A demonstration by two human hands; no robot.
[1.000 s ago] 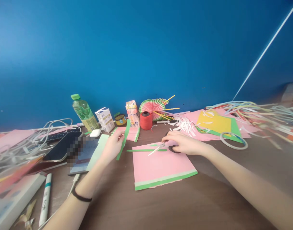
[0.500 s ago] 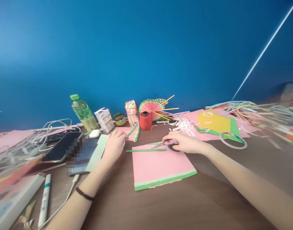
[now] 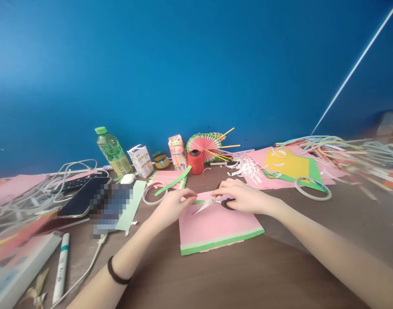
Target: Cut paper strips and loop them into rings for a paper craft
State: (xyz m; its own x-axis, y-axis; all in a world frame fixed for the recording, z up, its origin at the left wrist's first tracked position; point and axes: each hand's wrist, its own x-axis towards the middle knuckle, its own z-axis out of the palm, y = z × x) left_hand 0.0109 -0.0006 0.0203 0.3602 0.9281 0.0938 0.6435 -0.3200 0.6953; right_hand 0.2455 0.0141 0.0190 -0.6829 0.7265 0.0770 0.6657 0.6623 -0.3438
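My right hand point(image 3: 240, 195) grips a pair of scissors point(image 3: 212, 201) by the black handles, blades slightly parted and pointing left over a pink paper sheet point(image 3: 216, 225). The sheet has a pale and bright green band along its near edge. My left hand point(image 3: 177, 204) has its fingers closed on a narrow green paper strip point(image 3: 200, 201) near the sheet's far edge; the hand covers the strip's left part. Just beyond my left hand, a second green strip point(image 3: 180, 176) leans across a roll of tape point(image 3: 144, 198) and a pleated pink paper point(image 3: 167, 177).
Behind stand a green bottle point(image 3: 114, 152), a small carton point(image 3: 140, 161), a red thread spool point(image 3: 195, 163) and a pleated fan point(image 3: 201, 143). At left lie a phone point(image 3: 83, 197), cables and a marker point(image 3: 60, 268). Coloured papers point(image 3: 286, 165) and another tape roll point(image 3: 312, 197) are at right.
My left hand has moved right, from over the tape roll to the green strip on the pink sheet, uncovering the roll. The scissors' blades are parted wider.
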